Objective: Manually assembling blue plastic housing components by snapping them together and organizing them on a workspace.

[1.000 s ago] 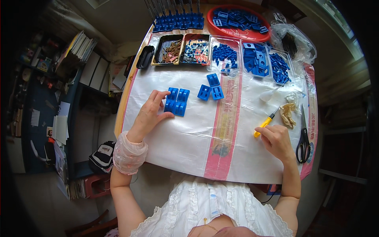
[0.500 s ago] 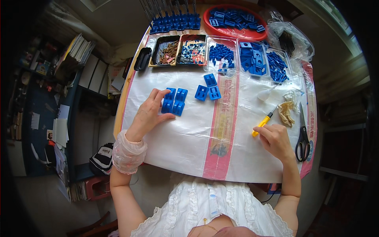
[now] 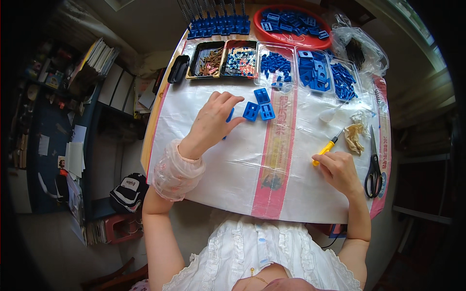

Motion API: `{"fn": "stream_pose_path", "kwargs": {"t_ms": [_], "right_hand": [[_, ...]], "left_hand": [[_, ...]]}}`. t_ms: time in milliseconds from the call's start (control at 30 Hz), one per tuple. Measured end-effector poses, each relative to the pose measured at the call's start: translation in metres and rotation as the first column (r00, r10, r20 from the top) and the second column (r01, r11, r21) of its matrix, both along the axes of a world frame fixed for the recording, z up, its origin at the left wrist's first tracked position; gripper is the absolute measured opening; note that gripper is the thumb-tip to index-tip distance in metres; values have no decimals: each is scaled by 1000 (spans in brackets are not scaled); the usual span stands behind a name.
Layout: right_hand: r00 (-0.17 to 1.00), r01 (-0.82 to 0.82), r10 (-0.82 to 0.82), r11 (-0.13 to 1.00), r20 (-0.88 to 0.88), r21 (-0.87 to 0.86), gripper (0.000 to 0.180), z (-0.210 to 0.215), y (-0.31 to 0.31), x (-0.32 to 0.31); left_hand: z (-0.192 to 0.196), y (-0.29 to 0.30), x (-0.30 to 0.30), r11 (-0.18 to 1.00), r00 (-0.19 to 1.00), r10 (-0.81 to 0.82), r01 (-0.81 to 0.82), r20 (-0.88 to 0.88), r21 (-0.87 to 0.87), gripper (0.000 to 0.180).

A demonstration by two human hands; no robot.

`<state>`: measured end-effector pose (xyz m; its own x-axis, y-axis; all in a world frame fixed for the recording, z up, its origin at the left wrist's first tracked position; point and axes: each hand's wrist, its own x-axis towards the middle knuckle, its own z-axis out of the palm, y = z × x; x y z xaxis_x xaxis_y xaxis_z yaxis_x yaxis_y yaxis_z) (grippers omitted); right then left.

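My left hand [image 3: 213, 121] is open, fingers spread, over the group of blue plastic blocks [image 3: 230, 115] that it mostly hides. Just to its right lie three loose blue plastic pieces [image 3: 250, 111], close to its fingertips but apart from them. My right hand [image 3: 339, 170] rests on the right side of the table, closed around a screwdriver with a yellow handle [image 3: 319, 156]. The dark shaft of the screwdriver points up and to the right, beside a crumpled tan cloth or paper [image 3: 355, 136].
Black scissors [image 3: 373, 179] lie at the right edge. Along the back stand trays of brass screws [image 3: 209, 60], small nuts [image 3: 240, 60] and blue parts [image 3: 314, 72]. Behind them are a red basin [image 3: 293, 41] of blue pieces and blue assemblies with upright rods [image 3: 218, 26].
My left hand has moved right and slightly up, now covering the blue block group. My right hand stays in place with the screwdriver. The whole view has shifted slightly.
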<state>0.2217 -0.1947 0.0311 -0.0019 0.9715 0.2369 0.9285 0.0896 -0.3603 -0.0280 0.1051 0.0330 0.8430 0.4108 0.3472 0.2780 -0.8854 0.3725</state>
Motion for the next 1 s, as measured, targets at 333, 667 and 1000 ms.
{"fn": "stream_pose_path", "kwargs": {"t_ms": [333,667,1000], "right_hand": [[1000,-1,1,1000,25,-9,23,7,-2,-1],[1000,0,0,1000,17,-8,23,6,-2,-1],[1000,0,0,1000,11,-2,22,5,-2,-2]], "left_hand": [[-17,4,16,999,993,-24,27,-119,20,16],[9,-2,0,798,997,-80,52,-19,-601,15],[17,-14,-6,563,995,-99,61,6,-824,21]]}}
